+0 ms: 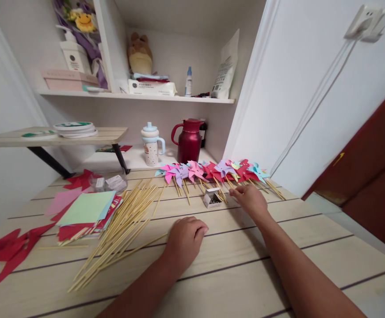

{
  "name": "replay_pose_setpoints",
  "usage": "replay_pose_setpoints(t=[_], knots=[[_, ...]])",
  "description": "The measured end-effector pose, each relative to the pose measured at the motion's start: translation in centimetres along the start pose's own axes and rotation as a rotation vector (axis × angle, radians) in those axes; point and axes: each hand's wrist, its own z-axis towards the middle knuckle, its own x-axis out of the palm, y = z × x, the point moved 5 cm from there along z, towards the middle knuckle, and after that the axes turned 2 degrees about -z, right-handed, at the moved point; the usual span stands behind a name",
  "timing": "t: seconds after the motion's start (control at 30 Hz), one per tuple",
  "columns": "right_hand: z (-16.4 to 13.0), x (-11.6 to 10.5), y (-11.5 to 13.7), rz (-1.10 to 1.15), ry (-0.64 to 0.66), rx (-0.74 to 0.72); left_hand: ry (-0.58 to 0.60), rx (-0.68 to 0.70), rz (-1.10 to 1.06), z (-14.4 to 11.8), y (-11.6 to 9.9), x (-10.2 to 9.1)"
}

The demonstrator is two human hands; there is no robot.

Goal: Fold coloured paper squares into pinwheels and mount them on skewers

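My left hand (185,238) rests on the wooden table (232,274) with its fingers curled under, just right of a loose pile of bamboo sticks (122,225). My right hand (250,198) reaches forward, fingertips at the sticks of a row of paper pinwheels (212,171) in pink, purple, red and light blue. Whether it grips a stick I cannot tell. A small open box of pins (212,198) sits between my hands, left of the right one.
A stack of coloured paper squares (86,213) lies left of the sticks, with red paper cut-outs (11,249) further left. A red jug (188,140) and a lidded cup (150,143) stand behind. Shelves above hold bottles and boxes. A white wall closes the right.
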Motion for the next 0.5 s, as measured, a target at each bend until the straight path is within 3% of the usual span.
replay_pose_setpoints(t=[0.5], knots=[[-1.0, 0.1, 1.5, -0.038, -0.049, -0.078, 0.02, -0.014, 0.017, -0.1, -0.3, -0.1]])
